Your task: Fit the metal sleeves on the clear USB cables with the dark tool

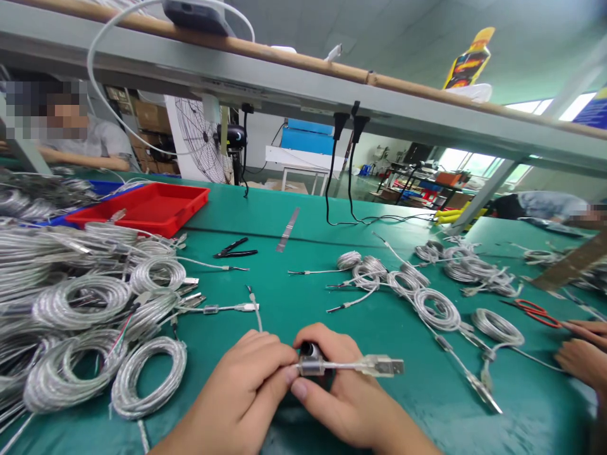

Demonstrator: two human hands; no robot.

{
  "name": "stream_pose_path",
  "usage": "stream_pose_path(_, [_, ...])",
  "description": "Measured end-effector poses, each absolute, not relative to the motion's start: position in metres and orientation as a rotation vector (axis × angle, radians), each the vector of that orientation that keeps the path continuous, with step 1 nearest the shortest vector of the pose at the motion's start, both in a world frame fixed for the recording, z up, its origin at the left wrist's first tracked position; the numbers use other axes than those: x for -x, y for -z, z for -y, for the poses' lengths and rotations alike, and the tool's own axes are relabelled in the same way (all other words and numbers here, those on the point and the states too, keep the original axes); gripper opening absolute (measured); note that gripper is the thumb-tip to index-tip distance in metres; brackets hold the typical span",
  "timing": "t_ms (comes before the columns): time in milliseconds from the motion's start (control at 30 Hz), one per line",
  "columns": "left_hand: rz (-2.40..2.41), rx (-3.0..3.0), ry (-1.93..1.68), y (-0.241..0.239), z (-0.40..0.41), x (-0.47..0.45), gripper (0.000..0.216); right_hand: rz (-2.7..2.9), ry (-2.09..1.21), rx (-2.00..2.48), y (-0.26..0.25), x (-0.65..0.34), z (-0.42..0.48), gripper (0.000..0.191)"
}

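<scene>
Many coiled USB cables beside the left hand

Working from afar, I see both my hands close together at centre, reaching in from the bottom edge. My left hand is curled inward, its fingers bent over and knuckles raised. My right hand is closed as well, its thumb arched across the top and one fingertip tucked in low. The two hands nearly touch at their tips. My wrists angle outward, toward the lower edge of the view.
</scene>
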State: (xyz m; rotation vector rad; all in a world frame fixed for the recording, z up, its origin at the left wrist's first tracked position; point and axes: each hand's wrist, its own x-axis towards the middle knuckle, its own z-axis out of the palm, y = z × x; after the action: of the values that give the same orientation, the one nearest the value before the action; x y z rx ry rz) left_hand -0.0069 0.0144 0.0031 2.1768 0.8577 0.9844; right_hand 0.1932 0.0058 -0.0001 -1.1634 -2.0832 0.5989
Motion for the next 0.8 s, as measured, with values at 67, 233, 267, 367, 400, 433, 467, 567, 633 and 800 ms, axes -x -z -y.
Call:
stream_pose_path(67, [-0.855, -2.104, -0.934, -0.006, -0.014, 0.006, 0.026, 2.093, -0.582, 1.087, 0.000, -0.193, -0.007, 0.021])
stream_pose_path(233, [-0.940, -1.912, -0.797, -0.014, -0.010, 0.004, 0.029, 2.118, -0.548, 0.994, -0.002, -0.195, -0.005, 0.031])
stream_pose_path(267, [-0.964, -1.881, -0.777, -0.015, -0.010, 0.004, 0.029, 2.121, -0.530, 0.992, -0.002, -0.195, -0.005, 0.036])
stream_pose_path(367, [-0.997, -1.827, -0.721, -0.018, -0.009, 0.004, 0.030, 2.123, -0.470, 1.001, -0.003, -0.194, -0.004, 0.049])
stream_pose_path(400, [-0.999, -1.816, -0.710, -0.019, -0.009, 0.004, 0.031, 2.126, -0.453, 1.009, -0.003, -0.194, -0.004, 0.052])
stream_pose_path(433, [-0.999, -1.808, -0.698, -0.019, -0.010, 0.004, 0.031, 2.136, -0.444, 1.018, -0.004, -0.194, -0.004, 0.054])
stream_pose_path(467, [-1.000, -1.799, -0.688, -0.019, -0.010, 0.004, 0.032, 2.148, -0.439, 1.028, -0.004, -0.194, -0.004, 0.056])
stream_pose_path(567, [-0.998, -1.768, -0.661, -0.020, -0.011, 0.004, 0.034, 2.191, -0.456, 1.047, -0.006, -0.195, -0.004, 0.060])
stream_pose_path(633, [-1.001, -1.748, -0.626, -0.019, -0.010, 0.004, 0.035, 2.203, -0.479, 1.062, -0.008, -0.196, -0.005, 0.062])
stream_pose_path(800, [-1.000, -1.730, -0.598, -0.020, -0.009, 0.002, 0.037, 2.191, -0.515, 1.090, -0.010, -0.197, -0.003, 0.065])
